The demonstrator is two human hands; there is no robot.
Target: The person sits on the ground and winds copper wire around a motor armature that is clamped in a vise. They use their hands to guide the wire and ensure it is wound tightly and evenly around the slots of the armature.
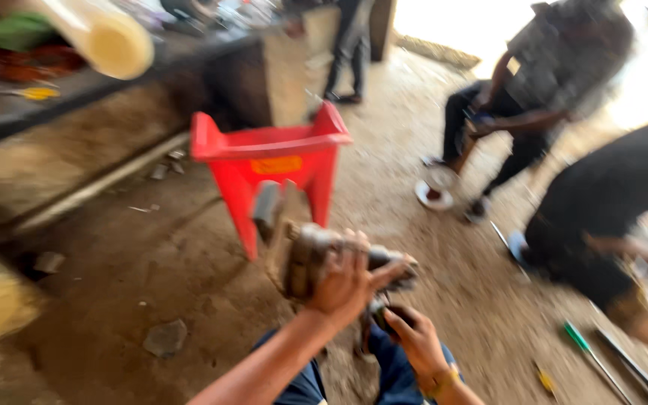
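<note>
The left hand (345, 283) is clenched over the top of a rusty metal part (316, 259) — a heavy, brown, lumpy piece held up in front of the person's knees. The right hand (414, 339) sits just below and to the right of that part, its grip closed around a small dark piece (391, 315) that touches the part's underside; blur hides what exactly it is. A yellow band circles the right wrist.

Just behind the metal part stands a red plastic stool (271, 154) on the dirt floor (151, 262). Left of the stool runs a long dark desk (76, 90) crowded with blurred things, a pale tube (106, 34) jutting out above it. Right of the stool a person in a checked shirt (556, 67) sits bent forward, and nearer still a person in black (609, 195) crouches low. A green-handled screwdriver (586, 349) lies on the floor beside that person — well right of the part.
</note>
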